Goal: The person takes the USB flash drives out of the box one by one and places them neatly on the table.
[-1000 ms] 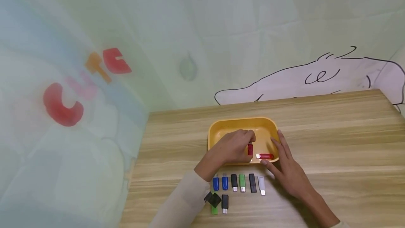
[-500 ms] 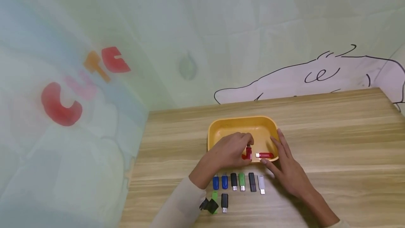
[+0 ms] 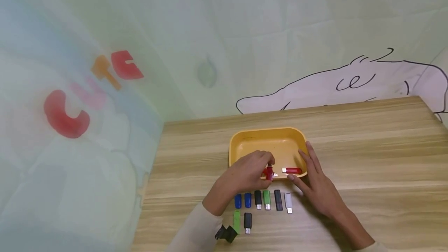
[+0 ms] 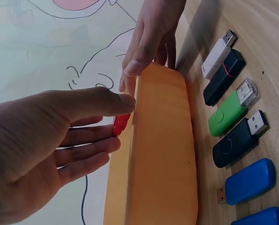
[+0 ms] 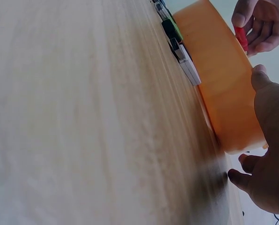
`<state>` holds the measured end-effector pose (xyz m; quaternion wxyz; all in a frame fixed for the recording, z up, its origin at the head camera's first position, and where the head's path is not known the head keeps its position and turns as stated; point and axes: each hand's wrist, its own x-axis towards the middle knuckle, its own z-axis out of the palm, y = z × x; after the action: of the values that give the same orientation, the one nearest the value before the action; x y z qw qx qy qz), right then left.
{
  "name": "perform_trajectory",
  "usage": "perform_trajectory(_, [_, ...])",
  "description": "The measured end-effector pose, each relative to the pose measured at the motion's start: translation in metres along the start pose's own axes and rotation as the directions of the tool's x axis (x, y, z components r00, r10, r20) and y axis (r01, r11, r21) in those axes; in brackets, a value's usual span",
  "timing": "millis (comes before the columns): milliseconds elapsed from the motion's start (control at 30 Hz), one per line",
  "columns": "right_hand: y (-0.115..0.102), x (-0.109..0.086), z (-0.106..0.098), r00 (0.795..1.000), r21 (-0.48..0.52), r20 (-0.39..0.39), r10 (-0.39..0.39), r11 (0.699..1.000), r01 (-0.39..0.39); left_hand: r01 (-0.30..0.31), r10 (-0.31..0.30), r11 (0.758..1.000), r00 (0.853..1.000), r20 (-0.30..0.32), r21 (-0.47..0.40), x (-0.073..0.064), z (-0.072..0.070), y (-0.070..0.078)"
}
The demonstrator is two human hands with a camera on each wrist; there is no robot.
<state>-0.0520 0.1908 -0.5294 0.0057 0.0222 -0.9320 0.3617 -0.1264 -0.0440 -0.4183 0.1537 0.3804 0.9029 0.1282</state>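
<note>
My left hand point(image 3: 243, 174) pinches a red USB stick point(image 3: 269, 173) between thumb and fingers, at the near side of the yellow tray point(image 3: 267, 132). In the left wrist view the held red stick point(image 4: 121, 123) sits level with the tray's rim. More red and a bit of metal show close around it, partly hidden by the hand. Another red USB stick point(image 3: 293, 170) lies inside the tray at the near right. Around the tray's near right corner, my right hand point(image 3: 320, 186) rests with fairly straight fingers, its thumb at the rim.
In front of the tray lies a row of USB sticks: blue point(image 3: 247, 200), black point(image 3: 258, 198), green point(image 3: 267, 198), dark point(image 3: 278, 200) and silver point(image 3: 288, 201). Nearer lie a green one point(image 3: 237, 221) and a black one point(image 3: 247, 221). A printed cloth point(image 3: 245, 49) hangs behind the table.
My left hand has moved left and slightly nearer, bringing the red USB stick along. The right hand stays at the tray's corner. More of the nearer green stick now shows beside my left sleeve.
</note>
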Motion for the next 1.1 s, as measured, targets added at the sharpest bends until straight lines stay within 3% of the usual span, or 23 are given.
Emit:
perform_trajectory(333, [-0.003,0.001,0.001,1.0,-0.008,0.002,0.007,1.0,-0.007,-0.03,0.03,1.0,0.999,-0.044,-0.001,-0.017,-0.001,-0.003])
perform_trajectory(567, [-0.004,0.002,0.001,1.0,-0.011,0.007,0.017,1.0,-0.017,-0.02,0.019,1.0,0.997,-0.071,-0.009,-0.03,0.004,-0.004])
perform_trajectory(900, [-0.003,0.002,0.001,1.0,-0.011,0.003,0.014,1.0,-0.014,0.014,-0.017,0.999,0.998,-0.056,-0.042,-0.043,0.013,-0.006])
perform_trajectory(1100, [-0.003,0.002,0.001,1.0,-0.017,0.001,0.01,1.0,-0.01,0.006,-0.008,0.999,0.997,-0.074,-0.037,-0.05,0.017,-0.004])
